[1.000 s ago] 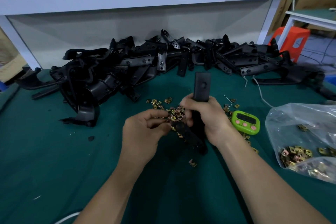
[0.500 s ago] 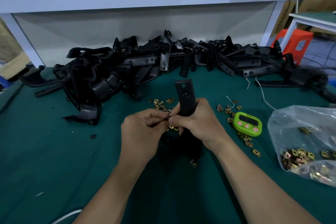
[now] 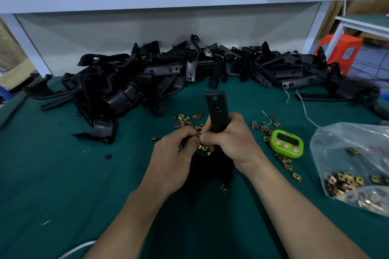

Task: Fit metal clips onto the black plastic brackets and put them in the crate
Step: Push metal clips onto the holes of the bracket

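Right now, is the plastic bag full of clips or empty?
Partly filled: metal clips heap in the near side of the plastic bag; the rest is mostly bare.

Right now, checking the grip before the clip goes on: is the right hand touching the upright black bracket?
Touching. The head view shows the right hand wrapped around the black bracket, whose upper end sticks out above it.

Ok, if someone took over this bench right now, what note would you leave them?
Right hand grips one black bracket, held upright.
Left hand pinches what looks like a metal clip at the bracket's edge; I cannot tell if it is seated.
Loose clips lie on the green mat, with more in the bag.
The bracket pile at the back is left to do.
No crate in view.
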`<state>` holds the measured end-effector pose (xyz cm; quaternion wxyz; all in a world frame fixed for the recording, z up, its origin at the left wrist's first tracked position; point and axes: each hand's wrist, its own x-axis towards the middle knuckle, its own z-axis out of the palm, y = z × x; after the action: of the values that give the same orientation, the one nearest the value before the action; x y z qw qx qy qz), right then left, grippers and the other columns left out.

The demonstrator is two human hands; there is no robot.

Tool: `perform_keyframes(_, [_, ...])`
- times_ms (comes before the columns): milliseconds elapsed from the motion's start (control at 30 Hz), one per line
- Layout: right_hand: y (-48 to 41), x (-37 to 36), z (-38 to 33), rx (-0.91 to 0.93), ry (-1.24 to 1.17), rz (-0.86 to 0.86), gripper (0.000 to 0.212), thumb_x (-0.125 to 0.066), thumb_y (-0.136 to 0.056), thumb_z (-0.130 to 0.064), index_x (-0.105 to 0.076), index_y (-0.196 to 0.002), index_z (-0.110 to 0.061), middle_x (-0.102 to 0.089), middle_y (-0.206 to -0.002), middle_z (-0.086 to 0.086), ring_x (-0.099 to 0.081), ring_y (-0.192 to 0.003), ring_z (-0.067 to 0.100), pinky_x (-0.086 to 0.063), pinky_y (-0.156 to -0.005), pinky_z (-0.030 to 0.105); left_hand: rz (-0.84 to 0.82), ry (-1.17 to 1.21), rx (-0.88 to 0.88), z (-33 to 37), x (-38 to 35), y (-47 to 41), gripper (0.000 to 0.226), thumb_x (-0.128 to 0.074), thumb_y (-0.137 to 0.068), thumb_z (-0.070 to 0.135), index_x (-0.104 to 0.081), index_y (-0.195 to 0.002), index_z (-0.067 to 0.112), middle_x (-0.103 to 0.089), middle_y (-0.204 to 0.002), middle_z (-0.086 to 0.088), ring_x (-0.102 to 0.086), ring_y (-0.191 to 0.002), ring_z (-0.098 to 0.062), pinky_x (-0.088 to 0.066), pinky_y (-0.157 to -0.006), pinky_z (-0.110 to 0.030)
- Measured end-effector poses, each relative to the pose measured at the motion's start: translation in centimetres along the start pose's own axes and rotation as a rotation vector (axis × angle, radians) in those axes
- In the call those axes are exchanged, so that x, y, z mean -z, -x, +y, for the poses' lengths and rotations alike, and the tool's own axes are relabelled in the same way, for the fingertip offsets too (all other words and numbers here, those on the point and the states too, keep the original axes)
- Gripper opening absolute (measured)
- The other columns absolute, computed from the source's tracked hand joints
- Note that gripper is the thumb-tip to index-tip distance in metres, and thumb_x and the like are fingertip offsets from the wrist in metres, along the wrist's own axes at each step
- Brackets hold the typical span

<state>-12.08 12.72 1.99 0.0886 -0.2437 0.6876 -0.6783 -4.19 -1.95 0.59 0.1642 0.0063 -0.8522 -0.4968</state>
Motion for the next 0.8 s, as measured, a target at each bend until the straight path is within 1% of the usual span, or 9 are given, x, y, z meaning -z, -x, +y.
perform_keyframes(67, [0.00, -0.02, 0.00, 0.005, -0.002, -0.014, 0.023, -0.074, -0.068, 0.006, -0.067, -0.060, -0.014, -0.059, -0.058, 0.006, -0.055, -0.051, 0.022, -0.047, -0.051, 0.030, -0.038, -0.020, -0.034, -0.09, 0.07, 0.00, 0.021, -0.056, -0.103, 0.021, -0.068, -0.087, 0.028, -0.065, -0.077, 0.007, -0.053, -0.067, -0.010, -0.039, -0.057, -0.019])
perform_keyframes(133, [0.00, -0.04, 0.04, 0.010, -0.003, -0.029, 0.027, -0.073, -0.070, 0.009, -0.067, -0.061, -0.015, -0.059, -0.059, 0.005, -0.055, -0.053, 0.022, -0.048, -0.051, 0.031, -0.036, -0.039, -0.054, -0.20, 0.11, -0.06, 0.022, -0.056, -0.103, 0.019, -0.066, -0.084, 0.024, -0.063, -0.076, 0.004, -0.052, -0.067, -0.013, -0.040, -0.058, -0.024])
perform_keyframes(233, [0.03, -0.14, 0.05, 0.017, 0.012, -0.045, 0.021, -0.072, -0.070, 0.008, -0.065, -0.062, -0.011, -0.058, -0.059, 0.004, -0.056, -0.056, 0.022, -0.049, -0.052, 0.033, -0.010, -0.044, -0.054, -0.16, 0.11, -0.05, 0.028, -0.059, -0.101, 0.014, -0.058, -0.076, 0.024, -0.054, -0.066, 0.009, -0.044, -0.061, -0.006, -0.034, -0.055, -0.017])
perform_keyframes(367, [0.13, -0.28, -0.08, 0.013, 0.025, -0.046, 0.016, -0.072, -0.067, 0.002, -0.065, -0.063, -0.012, -0.058, -0.057, 0.001, -0.055, -0.055, 0.020, -0.049, -0.052, 0.033, 0.005, -0.053, -0.064, -0.09, 0.16, 0.05, 0.032, -0.061, -0.100, 0.009, -0.054, -0.073, 0.026, -0.051, -0.063, 0.012, -0.042, -0.059, -0.004, -0.034, -0.055, -0.014])
perform_keyframes(467, [0.14, -0.27, -0.15, 0.014, 0.022, -0.059, 0.014, -0.072, -0.066, 0.002, -0.065, -0.063, -0.011, -0.058, -0.057, 0.000, -0.056, -0.054, 0.017, -0.049, -0.052, 0.031, 0.013, -0.062, -0.069, -0.04, 0.12, 0.09, 0.036, -0.061, -0.099, 0.007, -0.052, -0.071, 0.028, -0.051, -0.063, 0.014, -0.042, -0.058, -0.003, -0.033, -0.054, -0.014])
perform_keyframes(567, [0.11, -0.26, -0.14, 0.019, 0.004, -0.079, 0.016, -0.072, -0.068, 0.005, -0.065, -0.064, -0.009, -0.058, -0.057, 0.000, -0.056, -0.055, 0.016, -0.049, -0.051, 0.030, 0.013, -0.066, -0.067, -0.03, 0.15, 0.07, 0.037, -0.061, -0.099, 0.009, -0.052, -0.071, 0.031, -0.053, -0.063, 0.017, -0.043, -0.058, -0.003, -0.034, -0.055, -0.014])
perform_keyframes(700, [0.06, -0.15, -0.10, 0.025, -0.010, -0.084, 0.017, -0.072, -0.067, 0.004, -0.065, -0.063, -0.011, -0.058, -0.057, 0.001, -0.056, -0.055, 0.018, -0.049, -0.050, 0.030, 0.009, -0.041, -0.048, -0.22, 0.19, 0.05, 0.033, -0.061, -0.099, 0.011, -0.054, -0.072, 0.027, -0.051, -0.062, 0.015, -0.042, -0.057, -0.003, -0.034, -0.054, -0.015])
perform_keyframes(800, [0.07, -0.20, -0.06, 0.033, -0.009, -0.082, 0.018, -0.072, -0.068, 0.003, -0.066, -0.063, -0.012, -0.059, -0.057, -0.001, -0.056, -0.055, 0.017, -0.049, -0.051, 0.030, 0.005, -0.021, -0.036, -0.32, 0.16, 0.00, 0.033, -0.061, -0.100, 0.012, -0.054, -0.071, 0.028, -0.051, -0.061, 0.015, -0.042, -0.057, -0.003, -0.034, -0.053, -0.016])
